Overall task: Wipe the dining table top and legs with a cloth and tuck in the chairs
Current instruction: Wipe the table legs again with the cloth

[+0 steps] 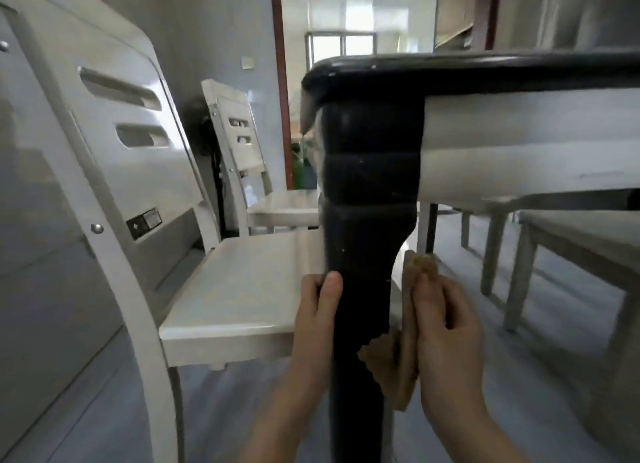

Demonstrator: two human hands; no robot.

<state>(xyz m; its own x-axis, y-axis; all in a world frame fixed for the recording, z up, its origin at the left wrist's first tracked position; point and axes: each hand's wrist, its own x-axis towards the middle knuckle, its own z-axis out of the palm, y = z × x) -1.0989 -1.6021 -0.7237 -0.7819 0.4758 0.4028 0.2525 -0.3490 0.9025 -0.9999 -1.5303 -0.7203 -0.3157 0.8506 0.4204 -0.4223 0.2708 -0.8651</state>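
Dark lacquered wood fills the centre of the view: a turned table leg point(360, 220), seen from low down as a crouching person would see it. The rounded black edge of the dining surface point(485, 71) runs off to the right above it. The left grip point(317, 310), a bare hand, wraps round the leg partway down, thumb across the front face and fingers curled out of sight behind. The right grip point(446, 331) lies flat with fingers straight, pressing a tan cloth point(391, 362) against the leg's right side. The cloth is sandwiched between palm and wood, and its scalloped lower corner hangs loose. A white chair point(242, 289) stands just left of the leg, pulled out from the surface. A second white chair point(239, 133) sits further back by the wall, and a pale chair point(571, 234) is partly under the surface on the right.

This looks like the leg-wiping stage, with the chairs not yet tucked in. Several things could go wrong. Only flat pressure pins the cloth, so a fast stroke or an easing palm could drop it to the floor point(104, 410). The leg's bulges and narrow waist could leave bands unwiped. The close chair seat may block the left side or be knocked.
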